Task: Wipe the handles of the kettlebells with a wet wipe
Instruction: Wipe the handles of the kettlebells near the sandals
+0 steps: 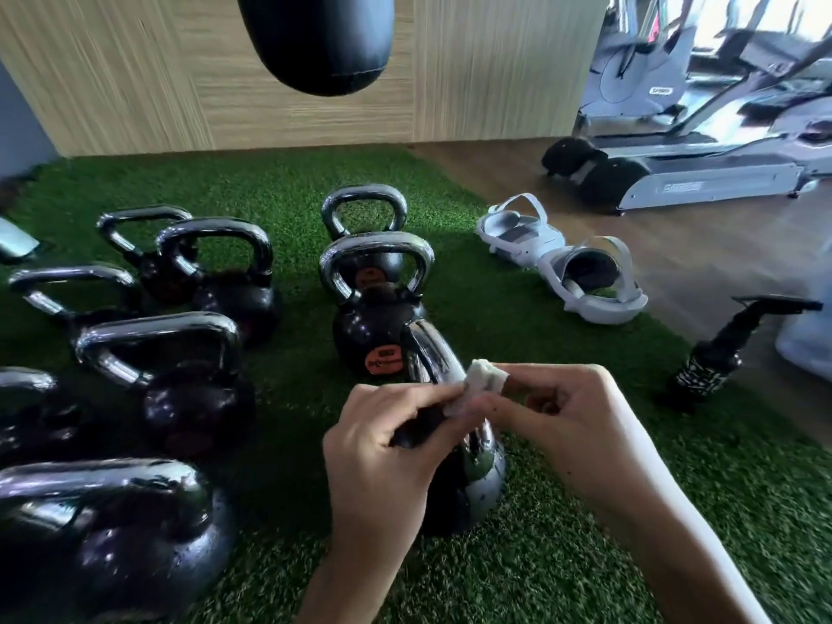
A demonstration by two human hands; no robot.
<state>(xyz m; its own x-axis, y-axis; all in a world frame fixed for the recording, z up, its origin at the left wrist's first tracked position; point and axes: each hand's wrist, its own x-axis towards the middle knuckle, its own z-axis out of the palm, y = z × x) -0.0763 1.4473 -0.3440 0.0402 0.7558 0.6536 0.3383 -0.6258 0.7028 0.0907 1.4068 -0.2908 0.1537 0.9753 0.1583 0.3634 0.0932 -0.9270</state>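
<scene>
Several black kettlebells with chrome handles stand on green artificial turf (562,511). The nearest kettlebell (481,466) sits just below my hands, its chrome handle (427,349) rising between them. A small crumpled white wet wipe (479,382) is held above that handle. My left hand (387,443) pinches the wipe's left end and my right hand (553,412) pinches its right end. Behind it stands a kettlebell with an orange label (376,322). More kettlebells fill the left side, among them a large one (112,533) at the bottom left.
A black punching bag (315,38) hangs overhead at the back. A pair of white sandals (558,258) lies at the turf's right edge. A dark spray bottle (716,358) stands on the right. Treadmills (720,150) occupy the wooden floor beyond.
</scene>
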